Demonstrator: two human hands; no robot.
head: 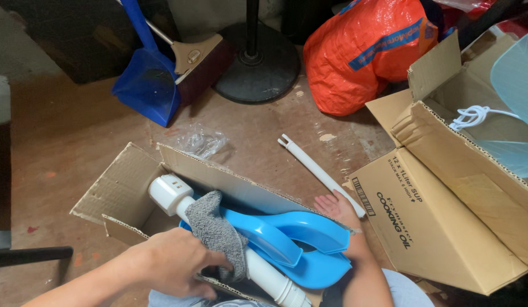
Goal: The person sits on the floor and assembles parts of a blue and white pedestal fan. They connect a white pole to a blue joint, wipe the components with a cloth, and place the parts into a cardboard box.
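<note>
Two hands work over an open cardboard box [127, 187] on the brown floor [65, 136]. The left hand [176, 262] is closed around a grey cloth [218, 233], pressing it against a white pole [264, 273] with a boxy white head that lies slanting across the box. Blue fan blades [292, 239] rest just beside the pole, inside the box. The right hand [338, 207] lies open, palm up, at the box's far edge, touching a white tube [321, 173] on the floor. Near it stands a larger printed carton [434, 227]. Farther off are a blue dustpan [147, 79], a round black stand base [258, 62] and an orange bag [366, 51].
</note>
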